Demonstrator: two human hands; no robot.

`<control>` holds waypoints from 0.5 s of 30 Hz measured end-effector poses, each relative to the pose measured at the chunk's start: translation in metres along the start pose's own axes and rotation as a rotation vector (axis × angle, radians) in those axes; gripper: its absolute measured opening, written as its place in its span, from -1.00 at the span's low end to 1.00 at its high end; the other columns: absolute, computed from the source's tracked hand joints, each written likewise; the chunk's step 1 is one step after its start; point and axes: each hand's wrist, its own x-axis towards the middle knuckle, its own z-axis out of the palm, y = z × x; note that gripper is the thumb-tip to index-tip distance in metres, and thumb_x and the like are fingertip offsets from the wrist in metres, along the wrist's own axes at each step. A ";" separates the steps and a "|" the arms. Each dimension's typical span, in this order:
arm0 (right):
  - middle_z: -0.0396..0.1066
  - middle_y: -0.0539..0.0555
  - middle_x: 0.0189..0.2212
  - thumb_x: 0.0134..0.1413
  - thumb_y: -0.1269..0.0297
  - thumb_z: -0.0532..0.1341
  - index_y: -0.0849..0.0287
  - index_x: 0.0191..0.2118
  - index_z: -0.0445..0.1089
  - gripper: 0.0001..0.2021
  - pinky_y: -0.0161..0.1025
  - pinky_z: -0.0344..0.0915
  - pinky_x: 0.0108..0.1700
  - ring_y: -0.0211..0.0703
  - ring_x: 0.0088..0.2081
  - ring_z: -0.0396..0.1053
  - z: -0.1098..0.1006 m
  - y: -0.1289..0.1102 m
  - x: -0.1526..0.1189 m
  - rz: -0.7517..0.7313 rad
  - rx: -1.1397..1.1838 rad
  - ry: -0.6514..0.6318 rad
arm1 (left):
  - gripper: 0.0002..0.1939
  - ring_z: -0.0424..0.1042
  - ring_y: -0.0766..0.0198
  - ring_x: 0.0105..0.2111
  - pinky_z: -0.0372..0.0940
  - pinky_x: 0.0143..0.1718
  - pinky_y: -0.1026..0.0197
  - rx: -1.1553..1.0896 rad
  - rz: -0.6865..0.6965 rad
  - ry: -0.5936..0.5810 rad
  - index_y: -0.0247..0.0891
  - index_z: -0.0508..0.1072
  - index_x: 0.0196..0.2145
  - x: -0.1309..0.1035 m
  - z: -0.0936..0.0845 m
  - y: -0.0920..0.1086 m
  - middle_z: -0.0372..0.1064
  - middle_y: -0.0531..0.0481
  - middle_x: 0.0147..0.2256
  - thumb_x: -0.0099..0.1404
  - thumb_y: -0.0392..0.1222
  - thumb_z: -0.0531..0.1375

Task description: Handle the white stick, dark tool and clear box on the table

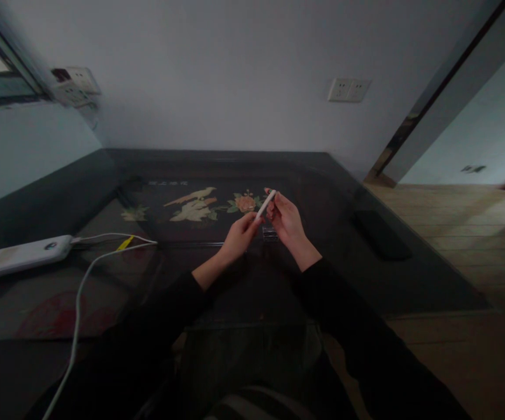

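My left hand (pixel 240 234) is closed, its thumb and fingers pinching the lower end of a slim white pen-like stick (pixel 265 205). The stick is tilted, with its upper end leaning away and to the right. Around that upper end my right hand (pixel 288 220) is closed, its fingers curled and the thumb against the stick. A small dark bit shows at the tip, too small to make out. Just below the hands, a small dark, shiny box-like object (pixel 270 234) rests on the table, partly hidden by my right wrist.
The dark glossy table (pixel 322 280) bears a bird-and-flower picture (pixel 193 207). At the left lies a white power bank (pixel 25 256) with a white cable (pixel 80 291) running toward me. A black phone-like slab (pixel 381 234) lies at the right. Behind is a wall with sockets (pixel 349 90).
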 end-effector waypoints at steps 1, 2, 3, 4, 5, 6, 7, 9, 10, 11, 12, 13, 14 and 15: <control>0.21 -0.11 -0.54 -0.05 -0.05 0.45 0.08 -0.15 0.56 -0.61 -0.26 0.12 -0.46 -0.33 -0.52 0.11 0.000 0.000 0.000 -0.002 -0.002 -0.004 | -0.81 0.02 0.42 -0.63 -0.04 -0.57 0.34 -0.002 0.002 0.002 -0.25 0.41 -0.23 0.000 0.000 0.000 0.07 0.19 -0.59 0.43 -0.08 0.10; 0.20 -0.11 -0.54 -0.05 -0.05 0.45 0.08 -0.16 0.56 -0.61 -0.26 0.12 -0.46 -0.34 -0.52 0.11 0.000 0.000 0.000 -0.005 -0.006 -0.009 | -0.81 0.02 0.42 -0.63 -0.04 -0.57 0.34 -0.004 0.003 0.007 -0.25 0.41 -0.23 0.001 -0.001 -0.001 0.07 0.19 -0.60 0.43 -0.08 0.10; 0.20 -0.11 -0.54 -0.04 -0.06 0.45 0.08 -0.17 0.56 -0.61 -0.26 0.12 -0.46 -0.33 -0.53 0.11 0.000 0.000 0.000 -0.008 -0.010 -0.014 | -0.81 0.03 0.42 -0.63 -0.05 -0.57 0.34 -0.004 0.002 0.015 -0.25 0.41 -0.23 0.002 -0.001 -0.002 0.08 0.19 -0.60 0.42 -0.09 0.11; 0.20 -0.11 -0.54 -0.05 -0.06 0.45 0.07 -0.18 0.56 -0.62 -0.26 0.11 -0.47 -0.33 -0.53 0.11 0.000 0.000 0.000 -0.012 -0.013 -0.018 | -0.81 0.03 0.42 -0.63 -0.05 -0.57 0.34 -0.003 -0.001 0.024 -0.25 0.42 -0.24 0.003 -0.002 -0.003 0.08 0.19 -0.60 0.42 -0.09 0.11; 0.20 -0.10 -0.54 -0.06 -0.07 0.45 0.07 -0.21 0.55 -0.63 -0.26 0.11 -0.47 -0.33 -0.53 0.11 0.000 0.000 0.000 -0.014 -0.015 -0.023 | -0.82 0.04 0.42 -0.64 -0.05 -0.57 0.34 -0.002 -0.005 0.034 -0.25 0.42 -0.24 0.004 -0.003 -0.004 0.08 0.18 -0.60 0.42 -0.10 0.11; 0.20 -0.10 -0.54 -0.07 -0.08 0.46 0.07 -0.24 0.54 -0.63 -0.25 0.11 -0.47 -0.32 -0.53 0.10 0.001 0.000 0.000 -0.016 -0.017 -0.028 | -0.82 0.04 0.41 -0.64 -0.05 -0.57 0.34 0.001 -0.010 0.043 -0.25 0.42 -0.24 0.005 -0.004 -0.006 0.09 0.18 -0.60 0.42 -0.10 0.12; 0.20 -0.10 -0.55 -0.10 -0.10 0.47 0.06 -0.28 0.53 -0.63 -0.25 0.10 -0.47 -0.32 -0.53 0.10 0.001 0.000 0.000 -0.019 -0.017 -0.030 | -0.83 0.05 0.41 -0.64 -0.04 -0.57 0.34 0.004 -0.014 0.052 -0.25 0.43 -0.23 0.006 -0.004 -0.007 0.09 0.18 -0.60 0.42 -0.11 0.12; 0.20 -0.09 -0.57 -0.16 -0.13 0.49 0.07 -0.38 0.47 -0.60 -0.26 0.10 -0.47 -0.31 -0.53 0.10 0.003 -0.001 0.000 -0.027 -0.011 -0.034 | -0.84 0.06 0.41 -0.63 -0.04 -0.56 0.34 0.013 -0.022 0.071 -0.25 0.43 -0.22 0.008 -0.006 -0.010 0.11 0.18 -0.60 0.41 -0.13 0.12; 0.20 -0.10 -0.57 -0.19 -0.15 0.49 0.07 -0.42 0.44 -0.58 -0.26 0.10 -0.47 -0.31 -0.53 0.09 0.004 -0.001 -0.001 -0.030 -0.006 -0.036 | -0.85 0.07 0.41 -0.63 -0.04 -0.56 0.34 0.017 -0.024 0.081 -0.25 0.44 -0.22 0.008 -0.007 -0.011 0.11 0.18 -0.60 0.41 -0.14 0.12; 0.20 -0.10 -0.58 -0.21 -0.16 0.50 0.07 -0.45 0.41 -0.56 -0.26 0.10 -0.48 -0.32 -0.53 0.09 0.005 -0.002 -0.001 -0.033 -0.003 -0.037 | -0.85 0.07 0.41 -0.63 -0.03 -0.56 0.35 0.020 -0.024 0.089 -0.25 0.44 -0.22 0.009 -0.008 -0.011 0.12 0.18 -0.60 0.41 -0.14 0.13; 0.19 -0.10 -0.58 -0.21 -0.17 0.49 0.07 -0.46 0.38 -0.55 -0.27 0.10 -0.47 -0.31 -0.53 0.09 0.005 -0.002 -0.001 -0.035 -0.004 -0.038 | -0.85 0.08 0.41 -0.63 -0.03 -0.55 0.35 0.022 -0.022 0.095 -0.26 0.43 -0.22 0.009 -0.009 -0.012 0.13 0.18 -0.60 0.41 -0.14 0.13; 0.20 -0.10 -0.58 -0.20 -0.17 0.49 0.08 -0.47 0.37 -0.54 -0.26 0.10 -0.47 -0.31 -0.53 0.09 0.006 -0.002 -0.001 -0.036 -0.009 -0.041 | -0.84 0.08 0.42 -0.63 -0.03 -0.55 0.35 0.023 -0.019 0.100 -0.26 0.43 -0.23 0.010 -0.009 -0.012 0.13 0.17 -0.60 0.42 -0.14 0.13; 0.20 -0.10 -0.58 -0.18 -0.17 0.48 0.08 -0.47 0.36 -0.54 -0.26 0.10 -0.47 -0.31 -0.53 0.09 0.006 -0.002 -0.001 -0.037 -0.016 -0.046 | -0.84 0.08 0.42 -0.63 -0.03 -0.55 0.35 0.024 -0.016 0.103 -0.27 0.43 -0.23 0.010 -0.010 -0.012 0.14 0.17 -0.60 0.42 -0.14 0.13; 0.20 -0.09 -0.57 -0.15 -0.17 0.47 0.08 -0.47 0.35 -0.55 -0.26 0.09 -0.47 -0.31 -0.52 0.09 0.006 -0.002 -0.001 -0.040 -0.021 -0.052 | -0.84 0.08 0.42 -0.63 -0.03 -0.55 0.35 0.024 -0.015 0.105 -0.27 0.43 -0.24 0.010 -0.011 -0.012 0.14 0.17 -0.60 0.42 -0.15 0.13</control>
